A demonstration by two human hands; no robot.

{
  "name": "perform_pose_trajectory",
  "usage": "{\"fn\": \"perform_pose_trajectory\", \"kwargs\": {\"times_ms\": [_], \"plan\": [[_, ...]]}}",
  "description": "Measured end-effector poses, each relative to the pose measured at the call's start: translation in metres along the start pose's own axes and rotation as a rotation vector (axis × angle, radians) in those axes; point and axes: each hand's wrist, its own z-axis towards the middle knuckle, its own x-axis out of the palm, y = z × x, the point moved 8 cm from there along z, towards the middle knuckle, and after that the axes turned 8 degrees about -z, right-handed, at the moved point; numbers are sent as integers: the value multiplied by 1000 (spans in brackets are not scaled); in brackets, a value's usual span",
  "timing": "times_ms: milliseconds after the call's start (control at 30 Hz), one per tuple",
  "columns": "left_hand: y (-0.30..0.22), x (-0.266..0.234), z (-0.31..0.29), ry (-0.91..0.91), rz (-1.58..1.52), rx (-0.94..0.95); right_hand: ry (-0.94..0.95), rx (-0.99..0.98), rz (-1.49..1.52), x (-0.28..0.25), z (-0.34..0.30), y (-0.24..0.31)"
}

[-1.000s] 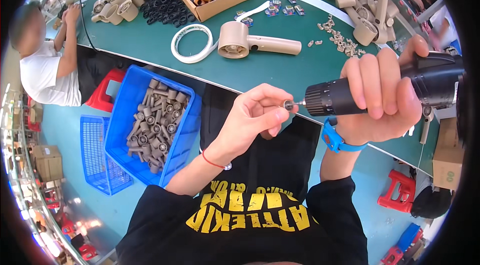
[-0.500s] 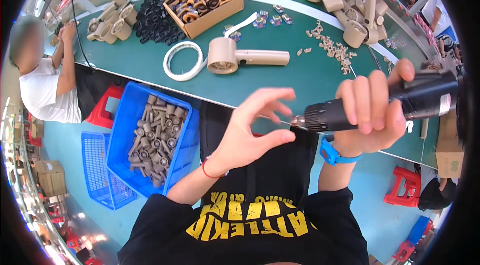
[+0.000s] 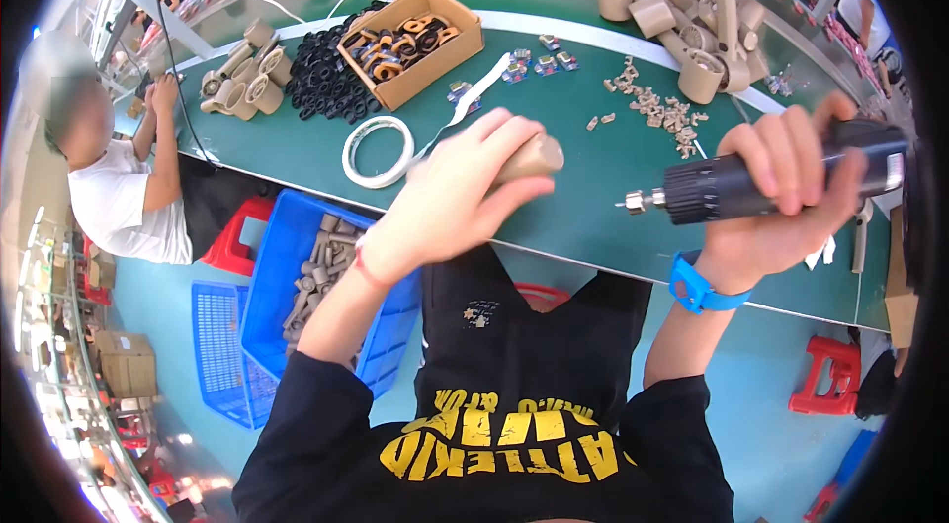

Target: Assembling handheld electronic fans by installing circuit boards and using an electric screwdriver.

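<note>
My left hand is closed around a beige handheld fan housing over the green table. Only the rounded end of the housing's handle shows past my fingers; my hand hides the rest. In my right hand is a black electric screwdriver, held level. Its bit points left, toward the housing but apart from it. A white ring of tape lies just left of my left hand. From behind that hand a loose white strip runs up and away.
Across the table stand a cardboard box of orange and black rings, black rings, small circuit boards, little beige pieces and fan housings. Below left is a blue crate of beige parts. Someone in white sits far left.
My left hand has left the screwdriver's tip and gone up and left, taking hold of the fan housing on the table. The screwdriver has moved right in my right hand. The view has shifted a little.
</note>
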Motion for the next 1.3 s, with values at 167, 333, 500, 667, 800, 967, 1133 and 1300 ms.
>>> {"fn": "perform_pose_trajectory", "kwargs": {"times_ms": [167, 333, 500, 667, 800, 967, 1133, 1300], "plan": [[-10, 12, -70, -10, -957, -360, 60, 173, 97, 23, 2, -34], [-16, 22, -92, -110, -886, -307, 127, 335, 103, 32, -4, -75], [-20, 13, -101, -185, -749, -239, 247, 420, 63, 45, -4, -93], [-25, 12, -102, -163, -637, -214, 167, 465, 92, 44, -13, -93], [-23, 16, -103, -160, -642, -229, 170, 472, -139, 54, -18, -95], [-23, 21, -100, -102, -671, -264, 189, 453, 76, 36, -18, -87], [-24, 23, -97, -107, -664, -269, 127, 375, 133, 33, -22, -89], [-26, 25, -96, -110, -640, -221, 101, 304, 236, 38, -17, -87]]}}
